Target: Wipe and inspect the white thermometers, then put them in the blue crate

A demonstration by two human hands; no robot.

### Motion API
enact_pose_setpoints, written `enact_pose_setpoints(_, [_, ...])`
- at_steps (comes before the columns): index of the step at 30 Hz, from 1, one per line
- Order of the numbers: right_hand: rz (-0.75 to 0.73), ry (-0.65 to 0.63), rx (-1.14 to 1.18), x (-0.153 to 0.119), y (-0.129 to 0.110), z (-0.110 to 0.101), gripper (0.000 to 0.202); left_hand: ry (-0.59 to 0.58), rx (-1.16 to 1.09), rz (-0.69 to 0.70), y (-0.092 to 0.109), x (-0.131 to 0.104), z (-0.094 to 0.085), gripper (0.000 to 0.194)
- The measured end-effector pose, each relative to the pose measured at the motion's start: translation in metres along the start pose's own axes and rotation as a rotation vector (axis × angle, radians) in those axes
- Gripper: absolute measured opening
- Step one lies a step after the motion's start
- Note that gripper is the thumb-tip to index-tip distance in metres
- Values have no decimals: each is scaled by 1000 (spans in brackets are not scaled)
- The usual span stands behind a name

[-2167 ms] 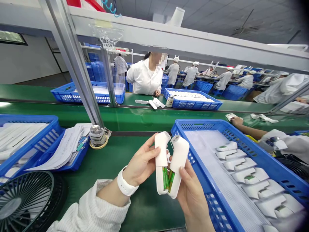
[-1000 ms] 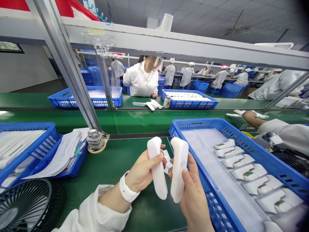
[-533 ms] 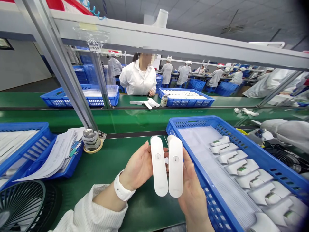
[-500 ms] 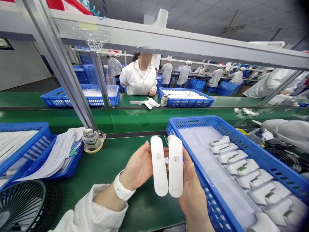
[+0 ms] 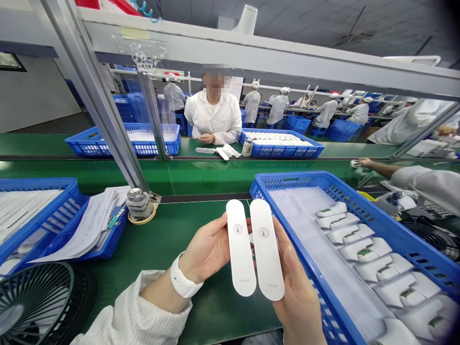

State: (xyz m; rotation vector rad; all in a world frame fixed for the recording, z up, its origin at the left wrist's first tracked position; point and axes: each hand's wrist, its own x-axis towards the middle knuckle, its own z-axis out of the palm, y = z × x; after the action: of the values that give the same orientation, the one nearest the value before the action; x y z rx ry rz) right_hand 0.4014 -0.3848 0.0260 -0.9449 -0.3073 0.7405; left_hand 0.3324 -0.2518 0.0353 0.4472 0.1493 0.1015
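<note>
My left hand (image 5: 208, 247) is closed on a slim white handheld thermometer (image 5: 241, 258), its round button with a small thermometer mark facing me. A second, matching thermometer (image 5: 266, 261) is in my right hand (image 5: 300, 282), gripped along its right side. Both stand nearly upright side by side above the green bench, with a narrow gap between them. The fingertips behind them are mostly hidden. Just right of my right hand is a blue basket (image 5: 287, 258) holding a row of similar white devices (image 5: 370, 249) on a ribbed translucent sheet.
At left are papers (image 5: 86, 223) in a blue tray, a jar (image 5: 139, 206) and a black fan (image 5: 32, 302). A metal post (image 5: 93, 91) rises near the jar. Across the green belt (image 5: 201, 175) sits a co-worker (image 5: 213, 115); another person's hand (image 5: 364, 163) reaches in from the right.
The right thermometer has tilted, its lower end swinging right, widening the gap. The co-worker opposite has shifted posture. At right, another person's arm has reached to white parts on the belt.
</note>
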Motion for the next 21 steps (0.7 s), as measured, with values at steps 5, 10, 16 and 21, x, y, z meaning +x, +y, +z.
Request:
enact_pose_setpoints(5, [5,40,-55,-4,1,2,42,39,43,29,-3,0,0,45])
enact_pose_setpoints(10, [-34,53,-154,1,5,-9,47,161,62,142,-6,2,1,40])
enact_pose_setpoints(16, [-140,-8,-613,30,39,-34,70,269,71,307,17,-5,-1,45])
enact_pose_setpoints(21, [35,-388,-963,33,92,-36,52,304,110,362,32,-19,-5,52])
